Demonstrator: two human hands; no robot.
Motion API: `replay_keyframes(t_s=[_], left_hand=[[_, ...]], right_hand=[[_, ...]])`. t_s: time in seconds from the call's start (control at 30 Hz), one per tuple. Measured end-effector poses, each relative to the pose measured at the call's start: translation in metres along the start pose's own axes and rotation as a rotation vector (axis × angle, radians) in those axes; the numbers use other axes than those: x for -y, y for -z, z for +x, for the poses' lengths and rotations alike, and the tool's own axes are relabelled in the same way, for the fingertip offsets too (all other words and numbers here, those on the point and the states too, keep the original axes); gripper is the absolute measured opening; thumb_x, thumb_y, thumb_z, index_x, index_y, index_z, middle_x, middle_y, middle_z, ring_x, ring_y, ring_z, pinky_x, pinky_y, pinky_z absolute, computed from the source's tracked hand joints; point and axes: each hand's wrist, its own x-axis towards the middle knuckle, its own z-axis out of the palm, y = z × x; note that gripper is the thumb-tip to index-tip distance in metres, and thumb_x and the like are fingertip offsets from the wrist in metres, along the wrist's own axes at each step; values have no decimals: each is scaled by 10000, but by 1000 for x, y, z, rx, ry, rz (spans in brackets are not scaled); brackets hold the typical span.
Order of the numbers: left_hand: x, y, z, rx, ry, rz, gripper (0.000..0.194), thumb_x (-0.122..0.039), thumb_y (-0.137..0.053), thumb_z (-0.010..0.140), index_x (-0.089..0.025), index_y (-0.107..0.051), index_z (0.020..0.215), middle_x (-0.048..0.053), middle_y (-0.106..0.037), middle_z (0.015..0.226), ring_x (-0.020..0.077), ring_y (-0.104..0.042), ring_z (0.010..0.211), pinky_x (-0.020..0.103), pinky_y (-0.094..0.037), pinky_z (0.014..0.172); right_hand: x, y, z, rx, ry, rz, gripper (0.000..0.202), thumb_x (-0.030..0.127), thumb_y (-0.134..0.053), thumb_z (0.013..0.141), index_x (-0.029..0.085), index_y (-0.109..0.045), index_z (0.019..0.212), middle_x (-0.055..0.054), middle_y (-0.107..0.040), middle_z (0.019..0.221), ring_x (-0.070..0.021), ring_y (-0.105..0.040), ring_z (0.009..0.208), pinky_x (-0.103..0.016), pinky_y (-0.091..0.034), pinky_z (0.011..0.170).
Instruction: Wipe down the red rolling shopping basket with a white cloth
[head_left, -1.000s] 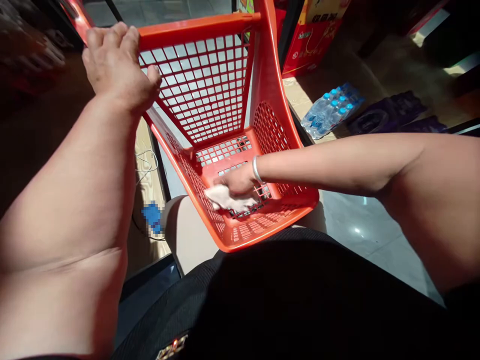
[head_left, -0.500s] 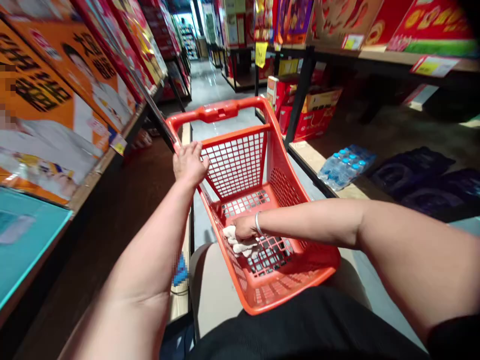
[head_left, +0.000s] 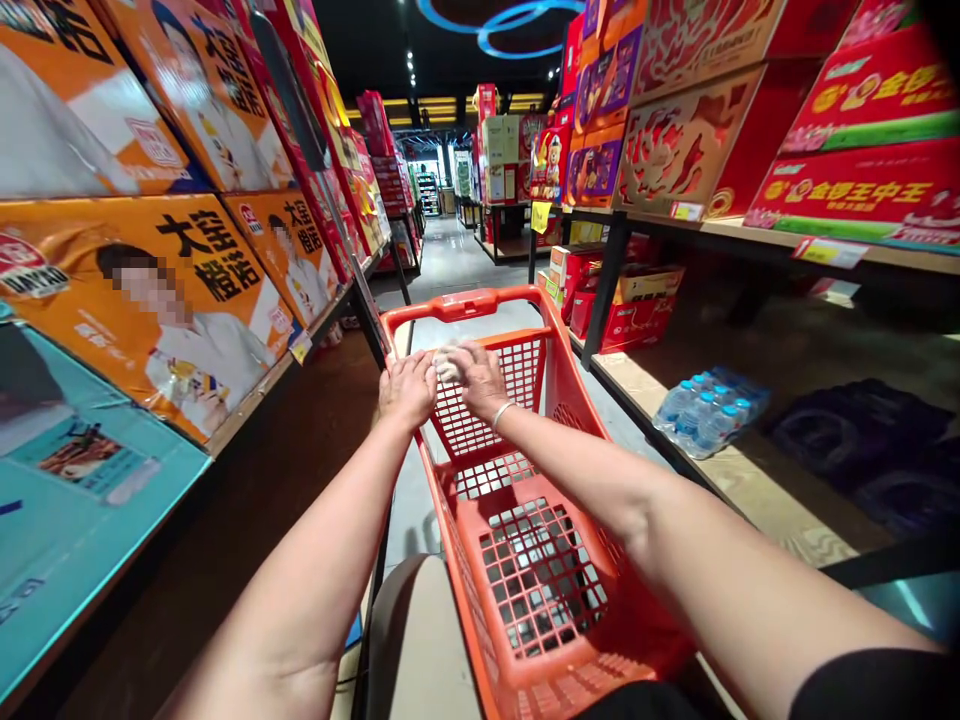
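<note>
A red plastic shopping cart (head_left: 517, 660) stands in front of me, its mesh basket facing up. My left hand (head_left: 409, 388) is closed over the cart's left rim, with the fingers pointing away from me. Close beside it, my right hand (head_left: 480, 380), wearing a bracelet, grips a crumpled white cloth (head_left: 447, 364) above the back mesh panel. Motion blurs the right fingers, and they cover part of the cloth. The cart's handle (head_left: 465, 303) lies beyond both hands.
Orange cartons (head_left: 150, 300) and a teal box (head_left: 82, 450) line the left shelf. On the right are red gift boxes (head_left: 862, 190), a black shelf post (head_left: 609, 285) and a pack of water bottles (head_left: 705, 412). A shiny aisle floor (head_left: 450, 250) stretches ahead.
My right hand has lifted the white cloth from the basket bottom up to the left rim, beside my left hand. The left hand stays on the rim. The view has tilted upward.
</note>
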Motion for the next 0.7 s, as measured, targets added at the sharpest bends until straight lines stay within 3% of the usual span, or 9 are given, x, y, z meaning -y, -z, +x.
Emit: replay_keyframes(t_s=[0.07, 0.17, 0.3, 0.43, 0.5, 0.6, 0.7], left_hand=[[0, -1, -1, -1, 3, 0, 523, -409, -286, 1029, -319, -554, 1470, 35, -497, 1580, 274, -434, 1458, 498, -346, 1198], [1, -4, -2, -1, 9, 11, 506, -410, -361, 1006, -332, -542, 1473, 39, -484, 1589, 289, -412, 1468, 529, -322, 1199], [3, -3, 1, 12, -27, 85, 508, -363, -459, 957, -322, -521, 1460, 57, -495, 1578, 317, -419, 1445, 634, -160, 1226], [6, 11, 16, 66, -157, 258, 418, -351, -558, 898, -219, -625, 1289, 134, -639, 1378, 336, -530, 1299, 623, -126, 1215], [10, 19, 26, 105, -225, 328, 329, -314, -548, 904, -195, -667, 1186, 142, -686, 1255, 323, -557, 1254, 581, -155, 1212], [20, 24, 37, 123, -303, 346, 320, -261, -500, 931, -213, -677, 1193, 115, -674, 1300, 301, -483, 1365, 534, -131, 1228], [30, 19, 39, 147, -309, 338, 411, -328, -480, 962, -257, -619, 1342, 75, -648, 1392, 283, -424, 1438, 524, -65, 1253]], right_hand=[[-23, -16, 1, -6, 40, -107, 560, 129, -405, 986, 337, -506, 1496, -10, -311, 1632, -258, -302, 1397, -368, -314, 1179], [-51, -54, -18, 193, 128, -214, 463, 248, -360, 1050, 379, -546, 1454, 31, -321, 1637, -276, -199, 1436, -399, -290, 1181], [-68, -87, -47, 348, 172, -284, 353, 370, -403, 1058, 405, -630, 1326, 33, -382, 1587, -296, -253, 1393, -440, -395, 1076], [-78, -67, -36, 321, 253, -279, 324, 361, -443, 1046, 414, -645, 1294, 6, -453, 1509, -283, -341, 1305, -416, -446, 993], [-84, -50, -25, 209, 157, -258, 362, 314, -401, 1054, 405, -625, 1324, 16, -414, 1552, -284, -316, 1326, -412, -436, 1011], [-88, -34, -22, 88, -80, -227, 423, 217, -359, 1041, 361, -608, 1351, 10, -346, 1608, -295, -262, 1388, -410, -420, 1044], [-79, -28, -47, 214, -131, -192, 412, 184, -401, 1002, 303, -626, 1326, -74, -395, 1564, -320, -305, 1388, -427, -445, 991]])
